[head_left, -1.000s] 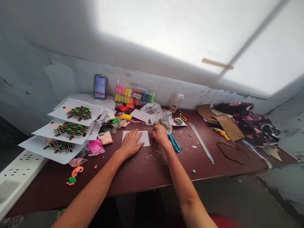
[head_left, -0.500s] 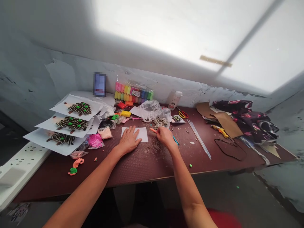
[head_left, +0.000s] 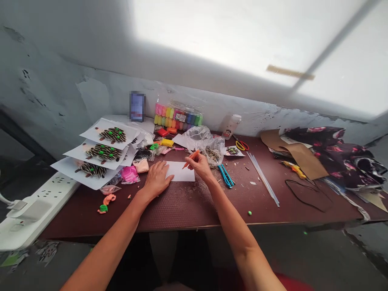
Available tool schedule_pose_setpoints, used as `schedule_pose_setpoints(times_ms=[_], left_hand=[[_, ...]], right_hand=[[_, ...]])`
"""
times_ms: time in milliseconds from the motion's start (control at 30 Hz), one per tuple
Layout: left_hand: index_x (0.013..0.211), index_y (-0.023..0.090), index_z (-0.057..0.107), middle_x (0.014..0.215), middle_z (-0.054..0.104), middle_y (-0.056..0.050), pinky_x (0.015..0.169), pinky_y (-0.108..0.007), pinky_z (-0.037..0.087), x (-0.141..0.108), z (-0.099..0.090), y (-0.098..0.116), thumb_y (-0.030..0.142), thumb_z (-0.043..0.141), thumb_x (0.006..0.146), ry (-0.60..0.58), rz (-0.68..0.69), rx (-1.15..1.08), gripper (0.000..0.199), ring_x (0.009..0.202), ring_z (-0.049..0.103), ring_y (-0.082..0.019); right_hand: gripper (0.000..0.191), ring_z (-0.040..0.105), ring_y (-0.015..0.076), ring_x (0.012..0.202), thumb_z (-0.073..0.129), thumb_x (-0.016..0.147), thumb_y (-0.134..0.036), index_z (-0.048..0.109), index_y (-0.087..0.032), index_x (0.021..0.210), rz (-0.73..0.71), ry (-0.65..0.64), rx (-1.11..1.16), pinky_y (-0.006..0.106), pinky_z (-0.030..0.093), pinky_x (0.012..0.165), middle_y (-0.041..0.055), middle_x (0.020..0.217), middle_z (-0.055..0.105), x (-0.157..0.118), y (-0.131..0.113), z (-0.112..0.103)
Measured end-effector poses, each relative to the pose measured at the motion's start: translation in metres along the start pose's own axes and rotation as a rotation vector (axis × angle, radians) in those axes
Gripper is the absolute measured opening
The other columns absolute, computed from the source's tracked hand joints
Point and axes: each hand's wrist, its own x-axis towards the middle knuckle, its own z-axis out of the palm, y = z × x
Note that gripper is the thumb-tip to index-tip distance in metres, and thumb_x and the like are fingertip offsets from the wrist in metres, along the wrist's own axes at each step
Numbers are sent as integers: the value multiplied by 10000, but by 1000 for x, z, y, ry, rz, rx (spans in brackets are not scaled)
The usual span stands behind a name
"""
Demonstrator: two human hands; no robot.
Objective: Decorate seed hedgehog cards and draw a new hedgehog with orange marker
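A small sheet of white paper lies on the dark red tabletop in front of me. My left hand rests flat on its left edge, fingers stretched out and holding nothing. Over the paper's right side, my right hand pinches an orange pen, its tip pointing down and left at the sheet. Whether the tip touches the paper, I cannot tell. Just right of that hand lies a blue utility knife. Behind it, a clear plastic bag spills striped seeds.
Hedgehog pictures made with seeds are stacked at left, beside a white power strip. Coloured clay packs and a phone stand along the wall. Scissors, glue sticks and a yellow glue gun lie at right.
My right hand has moved left with the pen, from beside the paper to over its right side, uncovering the utility knife. My left hand now covers only the sheet's left edge. The view has shifted slightly left.
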Motion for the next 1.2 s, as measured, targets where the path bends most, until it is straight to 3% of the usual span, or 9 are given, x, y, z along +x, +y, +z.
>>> schedule_pose_setpoints(times_ms=[167,367,467,600,933,1200], left_hand=[[1296,149,635,1436,604,-169,1181,-498,377,-3,3,0,362,546,912,21,-28,4,448,1379,505,-339],[1227,131,679,1358,649,-176,1185,-485,390,-2,-1,-5,390,593,874,78,-49,-50,447,1368,507,-351],[1166,162,719,1306,687,-143,1182,-500,393,-2,-6,-10,333,569,876,130,-63,-79,368,1362,513,-346],[1095,216,755,1236,735,-96,1193,-560,352,-3,-10,-14,285,598,843,115,-83,-76,305,1350,524,-361],[1065,215,784,1287,717,-110,1225,-599,272,-4,-13,-12,297,597,852,78,-103,-46,295,1399,482,-370],[1070,238,783,1286,720,-92,1232,-617,246,-5,-14,-11,298,595,854,78,-109,-47,292,1399,484,-366]], right_hand=[[460,570,103,422,837,671,-557,577,-188,763,98,-58,22,186,411,392,-47,537,597,13,6,22],[462,652,122,510,791,728,-609,617,-190,819,115,-55,121,199,479,443,25,713,719,10,22,41],[445,660,126,533,789,736,-604,632,-193,805,86,-69,101,205,484,453,48,765,741,8,27,44],[408,669,138,559,764,768,-592,668,-197,809,69,-84,46,223,507,480,41,758,730,8,28,42],[329,674,142,699,706,783,-515,722,-188,745,-83,-128,-7,220,529,538,55,880,730,4,23,50],[251,673,133,728,678,841,-415,748,-186,765,-71,-136,-69,206,514,575,51,905,737,6,25,52]])
